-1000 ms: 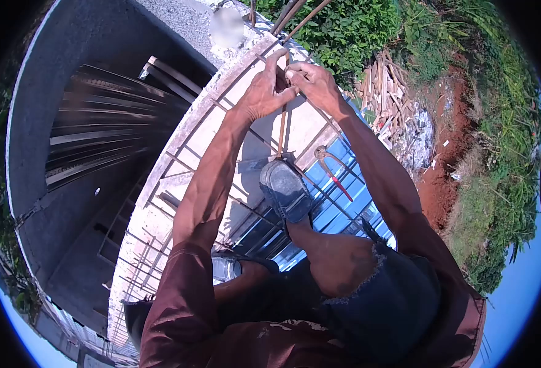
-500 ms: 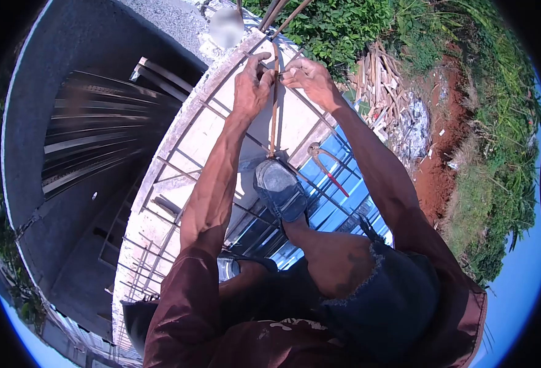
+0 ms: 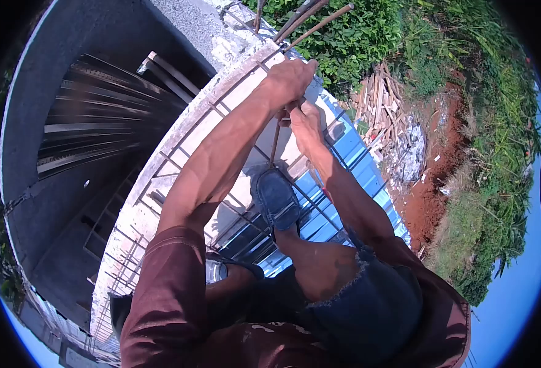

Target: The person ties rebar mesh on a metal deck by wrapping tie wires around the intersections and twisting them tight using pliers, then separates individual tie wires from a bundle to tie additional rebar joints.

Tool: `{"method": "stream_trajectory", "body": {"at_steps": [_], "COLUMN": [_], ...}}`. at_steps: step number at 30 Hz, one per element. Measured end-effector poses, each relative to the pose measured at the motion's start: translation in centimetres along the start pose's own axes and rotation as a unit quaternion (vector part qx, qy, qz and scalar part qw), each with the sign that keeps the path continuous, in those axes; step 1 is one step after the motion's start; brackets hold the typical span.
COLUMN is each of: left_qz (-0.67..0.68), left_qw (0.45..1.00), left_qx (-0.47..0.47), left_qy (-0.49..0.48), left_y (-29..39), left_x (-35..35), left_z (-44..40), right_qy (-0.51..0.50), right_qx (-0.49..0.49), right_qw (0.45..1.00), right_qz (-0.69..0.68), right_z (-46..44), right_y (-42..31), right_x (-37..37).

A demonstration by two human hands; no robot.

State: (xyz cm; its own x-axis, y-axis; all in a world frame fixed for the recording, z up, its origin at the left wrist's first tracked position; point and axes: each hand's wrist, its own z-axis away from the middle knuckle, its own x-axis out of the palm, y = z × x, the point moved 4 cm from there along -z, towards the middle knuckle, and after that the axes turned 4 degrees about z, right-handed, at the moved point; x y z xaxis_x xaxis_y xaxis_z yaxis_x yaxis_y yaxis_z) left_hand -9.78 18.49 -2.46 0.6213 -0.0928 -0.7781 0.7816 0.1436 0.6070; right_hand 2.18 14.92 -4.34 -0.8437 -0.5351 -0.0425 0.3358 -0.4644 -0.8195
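A rusty rebar rod runs from near my sandalled foot up under my hands, across a grid of thinner bars. My left hand is closed above the rod, knuckles up, its fingertips mostly hidden. Just below it my right hand is closed beside the same rod, fingers bent inward. Whatever thin thing the fingers may pinch does not show. A pair of pincers with a red handle lies on the bars, largely covered by my right forearm.
The bar grid lies over a pale curved slab and blue metal sheeting. Left of the slab edge is a deep drop. Thicker rebar ends stick up at the top. Scrap wood lies below on the right.
My left hand has moved right, over the rod, and turned knuckles up. My right hand has dropped below it and closed inward. My right forearm now covers most of the pincers.
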Motion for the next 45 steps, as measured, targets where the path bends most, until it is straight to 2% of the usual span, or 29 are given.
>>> {"method": "stream_trajectory", "body": {"at_steps": [1,2,3,5,6,7,9,11,13,14,15,16,17,18,19,21,24,25,26,28,31,33,35,37,38,41,43,44,45], "left_qz": [0.076,0.126,0.175,0.327,0.339,0.352,0.396,0.490,0.490,0.495,0.498,0.509,0.510,0.532,0.553,0.571,0.576,0.580,0.580,0.594,0.652,0.694,0.706,0.687,0.706,0.703,0.722,0.739,0.738], "left_qw": [0.996,0.988,0.974,0.912,0.893,0.871,0.841,0.779,0.777,0.774,0.772,0.759,0.756,0.725,0.692,0.669,0.678,0.681,0.689,0.691,0.650,0.636,0.628,0.650,0.627,0.635,0.611,0.590,0.590], "left_qx": [0.010,-0.001,-0.013,-0.187,-0.212,-0.241,-0.264,-0.256,-0.259,-0.263,-0.265,-0.278,-0.279,-0.289,-0.298,-0.297,-0.288,-0.283,-0.272,-0.248,-0.236,-0.239,-0.246,-0.234,-0.231,-0.244,-0.241,-0.234,-0.236], "left_qy": [0.038,0.090,0.141,0.163,0.206,0.245,0.258,0.296,0.298,0.296,0.293,0.297,0.302,0.329,0.356,0.370,0.356,0.346,0.339,0.328,0.312,0.238,0.217,0.226,0.235,0.206,0.217,0.226,0.226], "left_y": [-1.3,-2.7,-4.1,-6.5,-7.5,-8.0,-8.5,-8.5,-8.4,-8.3,-8.4,-8.5,-8.5,-8.7,-8.7,-7.6,-5.3,-4.4,-3.8,-2.6,-0.7,0.8,1.4,1.7,1.7,1.7,2.1,2.2,2.3], "left_x": [-0.7,-1.6,-2.4,-3.0,-2.8,-2.1,-0.9,-0.1,-0.6,-0.6,-0.6,-0.5,-0.3,0.1,0.3,1.0,2.4,2.6,3.2,4.6,5.7,6.0,6.8,7.3,7.7,8.1,8.2,8.2,8.3], "left_z": [1.4,2.7,4.2,8.1,9.4,11.0,12.5,13.8,14.5,15.0,15.4,15.7,16.0,16.2,16.5,16.5,15.9,15.6,15.1,14.1,13.1,13.0,12.7,12.5,12.4,12.4,12.8,12.8,13.0], "right_qy": [-0.058,0.011,0.078,0.035,-0.003,-0.012,-0.173,-0.195,-0.215,-0.195,-0.199,-0.118,-0.030,0.050,0.047,0.022,0.043,0.010,-0.022,-0.068,-0.111,-0.106,-0.103,-0.102,-0.103,-0.112,-0.158,-0.161,-0.135], "right_qx": [-0.003,-0.163,-0.317,-0.461,-0.505,-0.507,-0.496,-0.491,-0.426,-0.480,-0.483,-0.365,-0.225,-0.178,-0.183,-0.142,-0.280,-0.251,-0.257,-0.283,-0.239,-0.225,-0.226,-0.226,-0.227,-0.234,-0.158,-0.159,-0.082], "right_qw": [0.981,0.940,0.857,0.660,0.594,0.590,0.460,0.444,0.427,0.448,0.445,0.625,0.769,0.833,0.830,0.936,0.844,0.841,0.778,0.736,0.702,0.677,0.679,0.678,0.673,0.664,0.742,0.742,0.813], "right_qz": [0.187,0.301,0.399,0.592,0.626,0.628,0.716,0.724,0.768,0.729,0.728,0.681,0.597,0.521,0.525,0.320,0.455,0.479,0.573,0.611,0.661,0.693,0.691,0.692,0.697,0.701,0.632,0.631,0.561], "right_z": [0.3,-0.3,-0.5,-0.4,-0.5,-1.0,-2.7,-3.1,-4.1,-3.7,-3.7,-5.0,-6.1,-7.3,-7.3,-6.3,1.2,4.0,6.9,11.9,16.2,16.3,16.3,15.9,15.6,15.3,15.3,15.5,15.9], "right_y": [-2.2,-2.7,-3.1,-6.2,-7.0,-7.6,-7.4,-7.6,-7.3,-7.5,-6.7,-6.0,-4.7,-3.0,-2.3,-1.0,-3.1,-2.3,-1.9,2.1,6.6,7.4,7.3,6.8,6.8,6.8,7.2,5.9,4.3], "right_x": [-1.5,-3.2,-4.2,-3.5,-2.5,-2.2,-0.3,0.7,1.1,1.4,1.7,0.8,-0.5,-1.6,-1.6,-2.6,-4.8,-6.6,-8.0,-12.3,-16.2,-17.0,-16.8,-16.1,-16.0,-16.4,-17.2,-16.1,-15.6]}}
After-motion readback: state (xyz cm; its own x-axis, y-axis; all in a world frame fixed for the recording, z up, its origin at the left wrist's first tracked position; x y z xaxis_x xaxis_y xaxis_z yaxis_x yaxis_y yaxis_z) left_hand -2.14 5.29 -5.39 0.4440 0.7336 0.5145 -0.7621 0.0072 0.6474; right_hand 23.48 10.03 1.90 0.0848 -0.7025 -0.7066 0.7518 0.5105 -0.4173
